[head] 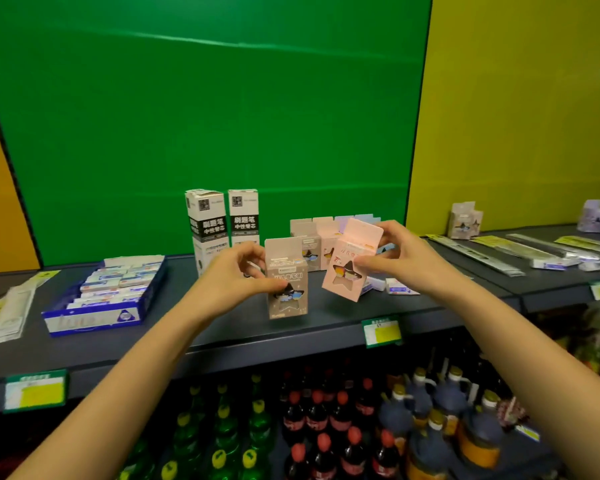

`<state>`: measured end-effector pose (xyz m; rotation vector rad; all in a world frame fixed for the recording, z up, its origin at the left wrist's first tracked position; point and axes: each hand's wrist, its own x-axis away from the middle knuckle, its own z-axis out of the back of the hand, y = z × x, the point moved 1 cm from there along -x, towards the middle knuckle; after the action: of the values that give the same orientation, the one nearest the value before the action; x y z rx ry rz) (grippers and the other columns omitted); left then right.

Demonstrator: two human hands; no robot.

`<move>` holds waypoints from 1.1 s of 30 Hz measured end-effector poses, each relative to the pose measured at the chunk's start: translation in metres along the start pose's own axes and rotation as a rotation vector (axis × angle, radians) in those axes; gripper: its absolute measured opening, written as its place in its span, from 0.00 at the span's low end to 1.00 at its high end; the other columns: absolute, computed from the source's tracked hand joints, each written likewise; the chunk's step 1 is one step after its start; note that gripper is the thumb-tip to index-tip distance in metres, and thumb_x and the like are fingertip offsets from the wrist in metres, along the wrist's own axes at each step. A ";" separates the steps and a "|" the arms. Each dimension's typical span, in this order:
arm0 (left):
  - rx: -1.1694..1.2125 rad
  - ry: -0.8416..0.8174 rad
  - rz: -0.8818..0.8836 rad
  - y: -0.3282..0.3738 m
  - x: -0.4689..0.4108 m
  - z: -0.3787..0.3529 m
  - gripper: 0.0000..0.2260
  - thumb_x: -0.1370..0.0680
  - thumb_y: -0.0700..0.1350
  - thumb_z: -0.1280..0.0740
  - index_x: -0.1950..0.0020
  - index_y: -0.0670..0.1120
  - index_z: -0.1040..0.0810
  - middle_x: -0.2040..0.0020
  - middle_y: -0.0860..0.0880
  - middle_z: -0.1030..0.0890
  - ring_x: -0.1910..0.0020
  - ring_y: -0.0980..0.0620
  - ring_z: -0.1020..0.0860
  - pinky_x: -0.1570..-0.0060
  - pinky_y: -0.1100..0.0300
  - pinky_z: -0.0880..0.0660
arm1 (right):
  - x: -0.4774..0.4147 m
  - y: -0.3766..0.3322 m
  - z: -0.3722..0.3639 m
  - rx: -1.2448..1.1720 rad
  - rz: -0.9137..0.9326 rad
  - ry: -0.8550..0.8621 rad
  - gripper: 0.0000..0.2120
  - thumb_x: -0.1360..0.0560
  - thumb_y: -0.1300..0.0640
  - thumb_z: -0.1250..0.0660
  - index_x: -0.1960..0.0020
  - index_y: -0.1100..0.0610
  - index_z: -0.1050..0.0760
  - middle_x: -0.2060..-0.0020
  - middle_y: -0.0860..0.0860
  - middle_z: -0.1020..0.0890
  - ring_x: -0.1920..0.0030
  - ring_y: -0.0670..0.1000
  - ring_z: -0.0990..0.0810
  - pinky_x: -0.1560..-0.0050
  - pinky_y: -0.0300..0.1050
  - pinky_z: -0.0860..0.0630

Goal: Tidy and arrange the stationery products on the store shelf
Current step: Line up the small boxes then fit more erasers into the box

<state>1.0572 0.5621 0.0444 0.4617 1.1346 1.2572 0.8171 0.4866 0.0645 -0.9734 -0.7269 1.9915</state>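
Note:
My left hand [234, 271] grips a beige star-window box [286, 282] by its left side, upright, its base near the dark shelf [222, 327]. My right hand [392, 254] holds a pink star-window box [349, 268] tilted to the right, lifted above the shelf. Behind them stands a row of similar pastel boxes [321, 233]. Two tall white-and-black refill boxes [222, 226] stand just left of that row.
A blue tray of erasers [108, 299] lies at the left, with flat packets [11, 313] beyond it. Loose erasers [400, 287] lie under my right hand. Rulers [482, 256] and more boxes [465, 220] are at the right. Drink bottles [326, 427] fill the lower shelf.

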 end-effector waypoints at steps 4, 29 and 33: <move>-0.030 -0.016 0.020 -0.009 -0.030 -0.027 0.13 0.33 0.39 0.25 0.53 0.45 0.24 0.59 0.47 0.20 0.68 0.62 0.23 0.66 0.72 0.26 | -0.018 0.019 0.020 0.041 0.012 -0.020 0.19 0.32 0.56 0.27 0.46 0.50 0.31 0.47 0.51 0.21 0.50 0.51 0.18 0.45 0.53 0.23; -0.255 0.122 0.052 -0.057 -0.124 -0.065 0.15 0.33 0.43 0.25 0.57 0.54 0.30 0.59 0.55 0.24 0.59 0.56 0.24 0.61 0.72 0.26 | -0.155 0.084 -0.002 0.441 0.369 -0.213 0.25 0.34 0.50 0.26 0.41 0.53 0.31 0.47 0.51 0.21 0.46 0.52 0.24 0.44 0.54 0.27; -0.260 0.137 0.060 -0.056 -0.125 -0.070 0.15 0.31 0.42 0.26 0.56 0.55 0.31 0.58 0.56 0.25 0.59 0.59 0.25 0.60 0.70 0.25 | -0.159 0.090 -0.003 0.476 0.391 -0.174 0.24 0.34 0.48 0.27 0.42 0.53 0.30 0.47 0.51 0.21 0.46 0.51 0.26 0.43 0.50 0.30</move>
<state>1.0383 0.4111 0.0212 0.2185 1.0578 1.4839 0.8466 0.3066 0.0554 -0.6945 -0.1286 2.4579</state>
